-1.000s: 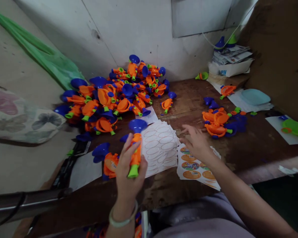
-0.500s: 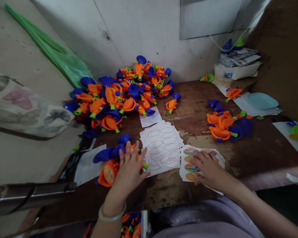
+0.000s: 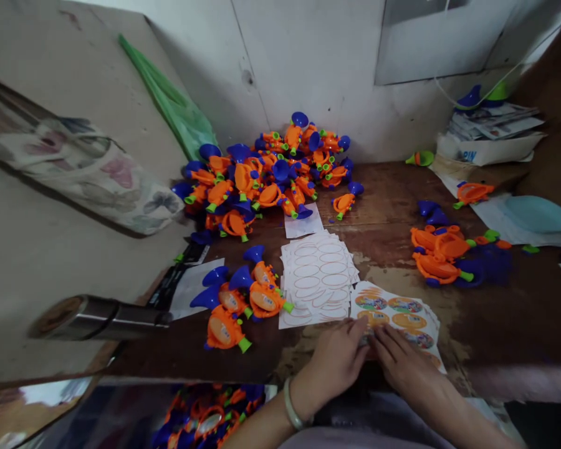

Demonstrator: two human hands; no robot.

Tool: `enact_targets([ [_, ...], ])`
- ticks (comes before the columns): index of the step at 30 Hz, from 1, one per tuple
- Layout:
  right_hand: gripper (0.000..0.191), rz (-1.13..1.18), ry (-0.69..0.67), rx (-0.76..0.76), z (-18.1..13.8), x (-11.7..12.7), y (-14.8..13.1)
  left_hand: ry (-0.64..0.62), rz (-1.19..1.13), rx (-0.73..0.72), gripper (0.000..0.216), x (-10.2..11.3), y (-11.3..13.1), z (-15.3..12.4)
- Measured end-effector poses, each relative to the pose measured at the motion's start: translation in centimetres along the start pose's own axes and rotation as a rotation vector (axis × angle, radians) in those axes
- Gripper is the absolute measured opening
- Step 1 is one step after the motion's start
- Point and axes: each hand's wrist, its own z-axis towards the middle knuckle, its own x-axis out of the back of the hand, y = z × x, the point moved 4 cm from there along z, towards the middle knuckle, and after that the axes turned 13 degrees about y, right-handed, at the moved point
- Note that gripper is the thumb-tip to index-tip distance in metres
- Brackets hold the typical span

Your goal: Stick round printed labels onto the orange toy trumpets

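Observation:
A stack of sticker sheets (image 3: 409, 320) with printed oval labels, orange and multicoloured, lies at the table's near edge. My left hand (image 3: 339, 354) is closed at the near left corner of the top sheet, its fingertips on the labels. Beside it, almost touching, my right hand (image 3: 404, 362) has its fingers bent together over the same edge; the fingertips are partly hidden. To the left stand several orange toy trumpets (image 3: 225, 328) with blue horns and green mouthpieces, some bearing an oval label. Used backing sheets (image 3: 315, 274) with empty oval outlines are piled between them.
A large heap of toy trumpets (image 3: 280, 171) rests against the wall. More orange parts (image 3: 442, 252) lie at the right, near a pale blue plate (image 3: 540, 213). A steel flask (image 3: 103, 317) is at the left. Below the table edge are further trumpets (image 3: 210, 418).
My left hand has left the labelled trumpets and moved right to the sticker sheets. My right hand has drawn to the sheet's near edge. The view has shifted left.

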Motion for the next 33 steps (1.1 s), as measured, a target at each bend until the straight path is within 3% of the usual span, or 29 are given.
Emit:
enact_targets([
  [5, 0.056, 0.101, -0.027, -0.005, 1.3, 1.4, 0.5, 0.118, -0.153, 0.102, 0.056, 0.2, -0.2, 0.5],
  [9, 0.055, 0.261, -0.149, -0.124, 2.4, 2.6, 2.9, 0.207, -0.313, 0.210, 0.046, 0.7, -0.9, 1.2],
  [14, 0.054, 0.385, -0.298, -0.373, 3.4, 2.4, 3.8, 0.232, -0.491, 0.331, 0.043, 1.1, -1.4, 1.8],
  [18, 0.037, 0.377, -0.254, -0.455, 4.2, 2.9, 4.4, 0.274, -0.578, 0.421, 0.050, 1.4, -1.6, 1.9],
  [22, 0.042, 0.355, -0.092, -0.484, 4.0, 5.2, 5.5, 0.376, -0.666, 0.525, 0.068, 2.3, -1.9, 1.9],
  [26, 0.034, 0.428, 0.365, -0.235, 4.6, 9.1, 5.5, 0.319, -0.796, 0.655, 0.083, 2.9, -1.4, 2.3],
  [28, 0.029, 0.470, 0.509, -0.144, 4.9, 10.1, 5.1, 0.236, -0.855, 0.694, 0.086, 2.9, -0.7, 2.6],
  [30, 0.033, 0.493, 0.571, -0.195, 5.1, 10.3, 4.9, 0.211, -0.899, 0.677, 0.096, 3.2, 0.1, 2.8],
  [33, 0.041, 0.600, 0.672, -0.494, 4.9, 9.7, 5.2, 0.334, -0.942, 0.597, 0.106, 3.8, 0.9, 3.0],
])
